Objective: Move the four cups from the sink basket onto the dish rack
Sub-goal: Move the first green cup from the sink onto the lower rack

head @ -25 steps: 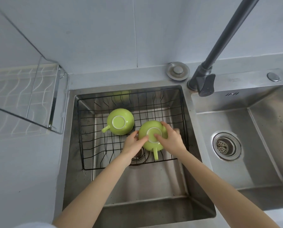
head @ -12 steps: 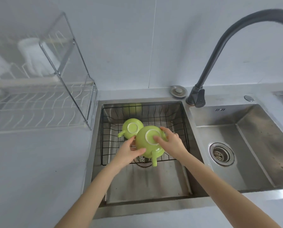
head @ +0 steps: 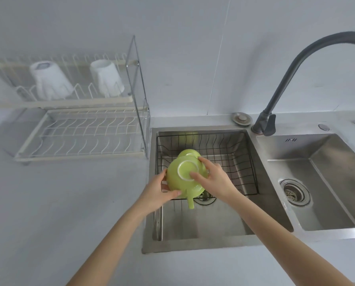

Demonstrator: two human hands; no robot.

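Note:
Both hands hold an upside-down green cup (head: 177, 180) above the left edge of the black wire sink basket (head: 242, 162); its handle points toward me. My left hand (head: 158, 191) grips its left side, and my right hand (head: 213, 178) rests over its base and right side. A second green cup (head: 190, 152) sits upside down in the basket, mostly hidden behind the held one. Two white cups (head: 50, 81) (head: 107, 78) stand inverted on the upper tier of the dish rack (head: 79, 131) at the left.
The rack's lower tier (head: 85, 139) holds nothing and a clear panel (head: 138, 89) closes its right end. A dark curved faucet (head: 286, 79) rises between the two steel basins; the right basin (head: 321, 182) has a drain strainer. Grey counter lies at the front left.
The held green cup has risen out of the basket and shifted left toward the rack, with both hands still on it. My view has tilted up, so the rack shows in full.

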